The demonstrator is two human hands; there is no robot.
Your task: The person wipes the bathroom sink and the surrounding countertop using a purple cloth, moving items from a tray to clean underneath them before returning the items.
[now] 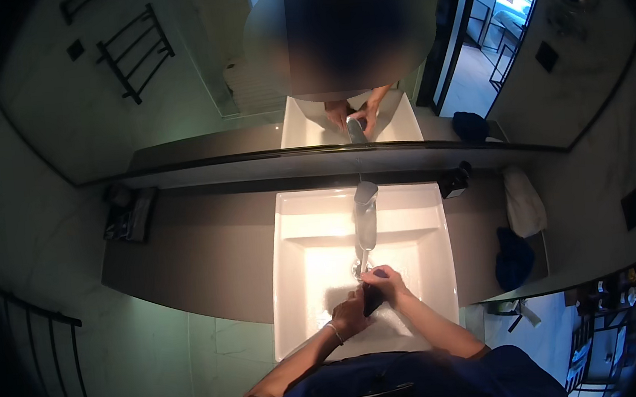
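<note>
My left hand (351, 313) and my right hand (389, 284) are together over the basin of a white rectangular washbasin (446, 255). Between them they grip a small dark item (373, 298); its exact kind is hard to make out. A bracelet circles my left wrist. From the chrome faucet (366, 217), a thin stream of water (365, 261) runs down at the fingers of my right hand. The metal drain (356, 269) shows just behind the stream. Water wets the basin floor, and a shadow falls left of the hands.
On the brown counter (212, 224), a dark tray of items (131, 216) stands far left. Right of the basin are a black bottle (455, 181), a rolled white towel (524, 203) and a dark blue cloth (514, 260). A wide mirror (201, 95) spans the wall behind.
</note>
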